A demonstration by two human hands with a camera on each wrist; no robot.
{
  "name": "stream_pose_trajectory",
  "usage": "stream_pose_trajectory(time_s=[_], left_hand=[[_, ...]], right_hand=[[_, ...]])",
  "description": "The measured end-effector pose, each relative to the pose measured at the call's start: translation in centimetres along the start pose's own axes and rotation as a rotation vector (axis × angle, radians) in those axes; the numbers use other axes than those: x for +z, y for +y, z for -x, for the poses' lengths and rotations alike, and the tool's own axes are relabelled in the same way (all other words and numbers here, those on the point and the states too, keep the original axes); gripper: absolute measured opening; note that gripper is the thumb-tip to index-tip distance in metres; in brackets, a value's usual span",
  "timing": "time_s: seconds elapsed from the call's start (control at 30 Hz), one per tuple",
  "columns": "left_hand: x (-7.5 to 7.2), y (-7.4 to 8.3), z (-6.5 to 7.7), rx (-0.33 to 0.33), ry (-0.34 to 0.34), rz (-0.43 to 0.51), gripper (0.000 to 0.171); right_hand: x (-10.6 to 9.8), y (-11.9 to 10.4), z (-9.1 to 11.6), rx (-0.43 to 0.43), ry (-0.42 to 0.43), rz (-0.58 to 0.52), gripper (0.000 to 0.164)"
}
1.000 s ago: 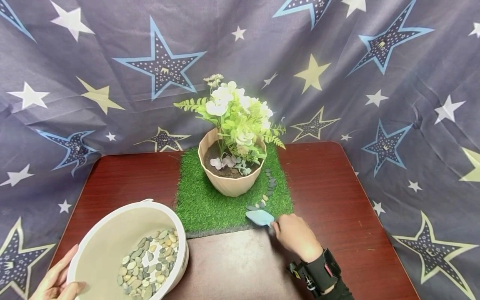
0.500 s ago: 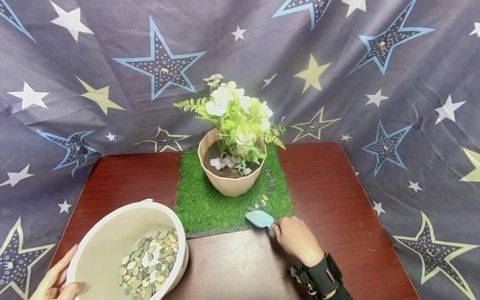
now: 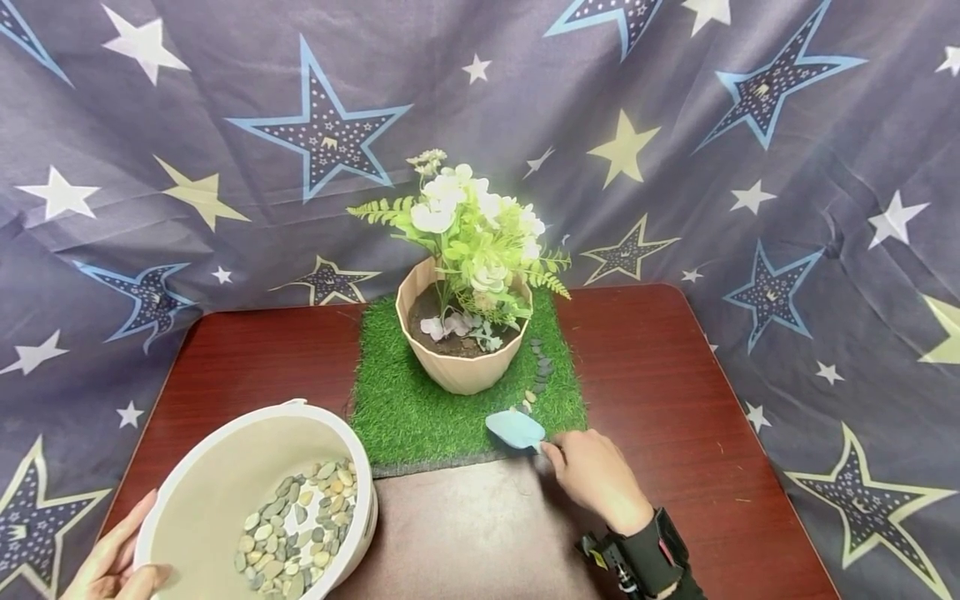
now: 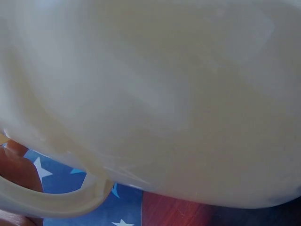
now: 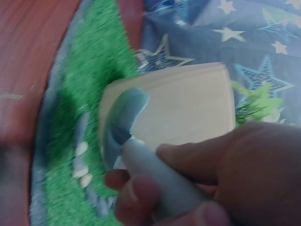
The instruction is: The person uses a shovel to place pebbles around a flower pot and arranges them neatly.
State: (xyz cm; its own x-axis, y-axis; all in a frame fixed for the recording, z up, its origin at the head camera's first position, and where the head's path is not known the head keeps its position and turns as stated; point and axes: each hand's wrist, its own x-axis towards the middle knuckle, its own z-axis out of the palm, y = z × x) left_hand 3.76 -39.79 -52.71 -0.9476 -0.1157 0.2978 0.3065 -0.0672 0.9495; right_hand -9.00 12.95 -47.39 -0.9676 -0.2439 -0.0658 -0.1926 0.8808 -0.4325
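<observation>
My right hand (image 3: 600, 477) grips the grey handle (image 5: 157, 176) of a small trowel with a light blue blade (image 3: 516, 428). Seen from the head, the blade is over the front of the grass mat (image 3: 420, 433), hiding the near end of a row of pebbles (image 3: 543, 367); the right wrist view shows these pebbles apart from it. No load can be made out on the blade. At lower left, my left hand (image 3: 116, 554) holds a tilted cream bucket (image 3: 202, 483) at its rim, thumb over the edge. Loose pebbles (image 3: 292, 533) lie inside the bucket, whose looped handle (image 4: 66, 202) shows in the left wrist view.
Behind the trowel, a peach flowerpot (image 3: 465, 373) stands on the mat, with soil and a bunch of white flowers and green leaves (image 3: 480, 225). The reddish wooden table (image 3: 660, 375) extends around the mat. A star-patterned cloth (image 3: 525, 83) hangs along its back and sides.
The trowel blade has shifted slightly left and away from me, over pebbles at the near end of the row. My right hand moved slightly with it. The bucket and left hand stay put.
</observation>
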Motion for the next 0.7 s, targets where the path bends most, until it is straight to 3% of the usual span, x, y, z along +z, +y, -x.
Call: stream_pose_trajectory(time_s=[0.1,0.2,0.27,0.4,0.47,0.53,0.7], left_hand=[[0.1,0.0,-0.1,0.013,0.009,-0.003,0.096],[-0.5,-0.2,-0.1,0.006,-0.022,0.001,0.098],[-1.3,-0.4,0.1,-0.003,-0.074,0.022,0.101],[-3.0,-0.9,0.1,-0.011,-0.222,0.171,0.111],[-3.5,-1.1,-0.1,-0.005,-0.291,0.25,0.114],[-3.8,-1.2,-0.3,-0.031,-0.343,0.349,0.114],[-3.1,-1.0,-0.4,-0.032,-0.31,0.316,0.11]], right_hand=[[-1.1,-0.6,0.1,-0.041,0.053,-0.018,0.018],[-2.1,-1.7,0.2,-0.168,0.135,-0.036,0.013],[-2.3,-2.7,0.2,-0.303,0.221,-0.076,0.01],[-0.9,-5.8,-0.2,-0.615,0.418,-0.169,0.016],[-0.1,-7.7,-0.4,-0.739,0.475,-0.173,0.02],[0.3,-9.6,-0.6,-0.816,0.499,-0.12,0.023],[0.5,-13.0,-1.0,-0.912,0.522,0.089,0.024]])
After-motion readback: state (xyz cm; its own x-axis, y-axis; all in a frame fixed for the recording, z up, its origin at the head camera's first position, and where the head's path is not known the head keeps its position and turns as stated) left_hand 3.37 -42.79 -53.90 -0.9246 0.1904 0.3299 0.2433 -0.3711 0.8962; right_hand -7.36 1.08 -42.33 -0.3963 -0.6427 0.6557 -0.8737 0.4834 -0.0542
